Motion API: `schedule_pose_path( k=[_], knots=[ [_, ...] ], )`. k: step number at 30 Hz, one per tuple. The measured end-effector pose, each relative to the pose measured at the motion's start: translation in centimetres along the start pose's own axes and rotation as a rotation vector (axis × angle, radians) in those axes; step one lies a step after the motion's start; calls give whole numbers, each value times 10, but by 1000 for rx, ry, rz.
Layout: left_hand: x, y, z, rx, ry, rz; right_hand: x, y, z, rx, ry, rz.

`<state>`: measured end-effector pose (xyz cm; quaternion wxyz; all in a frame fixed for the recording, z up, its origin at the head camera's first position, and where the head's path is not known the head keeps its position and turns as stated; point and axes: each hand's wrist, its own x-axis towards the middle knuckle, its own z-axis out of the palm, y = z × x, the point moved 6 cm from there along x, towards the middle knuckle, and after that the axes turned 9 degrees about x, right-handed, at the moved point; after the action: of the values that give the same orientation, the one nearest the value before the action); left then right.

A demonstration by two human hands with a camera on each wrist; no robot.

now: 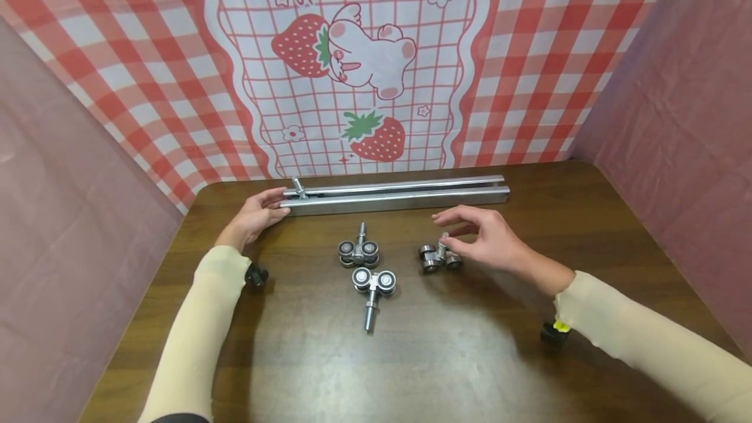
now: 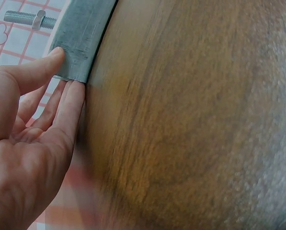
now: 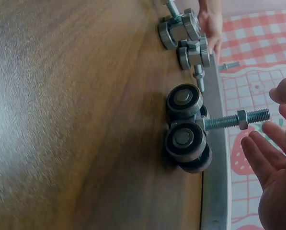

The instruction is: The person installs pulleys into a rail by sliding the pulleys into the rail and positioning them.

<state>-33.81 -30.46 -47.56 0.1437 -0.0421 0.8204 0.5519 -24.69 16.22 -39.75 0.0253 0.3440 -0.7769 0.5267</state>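
A long silver metal rail with an open slot lies along the back of the table. My left hand holds its left end, the thumb on the front face and the fingers at the end. An upright bolt with a nut sticks out of the slot near that hand. My right hand hovers with parted fingers around the bolt of a four-wheeled roller, which stands on its wheels. In the right wrist view, a gap shows between fingers and bolt.
Two more rollers lie mid-table: one with its bolt toward the rail, the other with its bolt toward me. Behind the wooden table hangs a strawberry-print checked cloth. Pink cloth hangs at both sides.
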Motion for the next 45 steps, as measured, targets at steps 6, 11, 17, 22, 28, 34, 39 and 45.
schedule_pose_path(
  k=[6,11,17,22,28,34,39,45],
  knots=[
    [1,0,-1,0,-1,3,-7,4,1,67,81,26],
    [3,0,1,-14,5,1,-13,10,4,130,144,66],
    [2,-1,1,-8,4,-2,-17,14,4,155,184,82],
    [0,-2,0,-9,6,-14,-19,18,7,166,200,81],
    [1,-1,0,-14,8,-11,-23,23,12,193,198,81],
    [2,1,0,-9,9,-7,-26,28,18,190,196,76],
    [2,0,1,-11,7,-9,-28,30,22,176,205,82],
    [1,-1,0,-1,4,-12,-28,31,23,133,255,126]
  ],
)
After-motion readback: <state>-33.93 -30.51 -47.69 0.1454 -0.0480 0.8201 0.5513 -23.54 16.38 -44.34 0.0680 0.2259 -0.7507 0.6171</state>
